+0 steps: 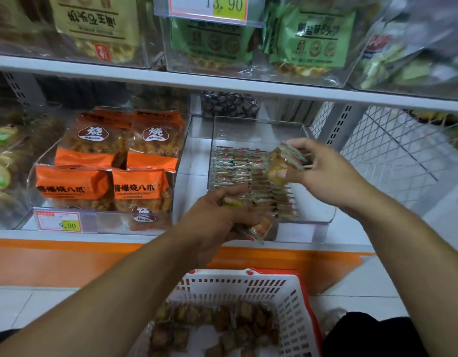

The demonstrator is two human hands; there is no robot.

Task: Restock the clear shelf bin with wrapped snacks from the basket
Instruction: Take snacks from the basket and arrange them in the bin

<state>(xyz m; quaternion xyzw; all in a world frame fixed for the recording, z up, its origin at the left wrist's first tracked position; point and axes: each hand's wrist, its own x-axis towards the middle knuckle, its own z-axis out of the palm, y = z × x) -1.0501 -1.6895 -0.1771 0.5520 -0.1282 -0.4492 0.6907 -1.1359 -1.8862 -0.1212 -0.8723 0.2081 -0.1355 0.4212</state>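
Right hand (323, 173) pinches small clear-wrapped snacks (287, 161) over the clear acrylic shelf bin (306, 222), left hand (217, 217) grips a loose stack (251, 228) at its front edge above the white slotted basket (294, 305); slick wrappers likely slip out.

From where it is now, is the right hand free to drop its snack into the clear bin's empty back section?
Probably yes. The right hand holds a wrapped snack above the open-topped clear bin, and nothing lies between it and the bare rear part. The left hand, holding more snacks, is at the front edge, out of the way.
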